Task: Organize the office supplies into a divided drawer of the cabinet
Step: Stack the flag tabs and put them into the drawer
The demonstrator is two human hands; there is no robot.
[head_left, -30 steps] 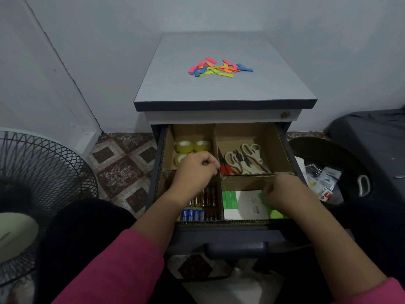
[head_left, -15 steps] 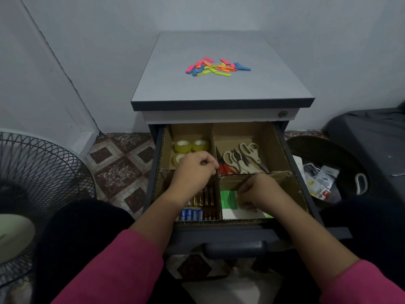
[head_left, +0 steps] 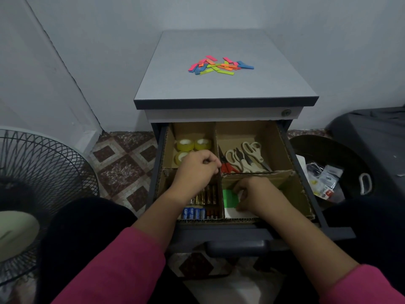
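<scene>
The open drawer (head_left: 304, 200) holds a cardboard divider with four compartments. Tape rolls (head_left: 185, 145) lie back left, scissors (head_left: 245, 157) back right, batteries (head_left: 205, 205) front left. A green and white paper pad (head_left: 230, 198) lies front right. My left hand (head_left: 197, 170) grips the centre cardboard divider with curled fingers. My right hand (head_left: 254, 195) is in the front right compartment, fingers curled on the pad. Several coloured sticky tabs (head_left: 219, 65) lie in a heap on the cabinet top (head_left: 225, 88).
A fan (head_left: 39, 189) stands on the floor at the left. A dark bin (head_left: 333, 178) with packets in it sits at the right, beside a black bag (head_left: 377, 139). The drawer handle (head_left: 236, 246) is near my knees.
My right hand has moved left across the front right compartment, from its right side onto the pad. My left hand stays on the divider.
</scene>
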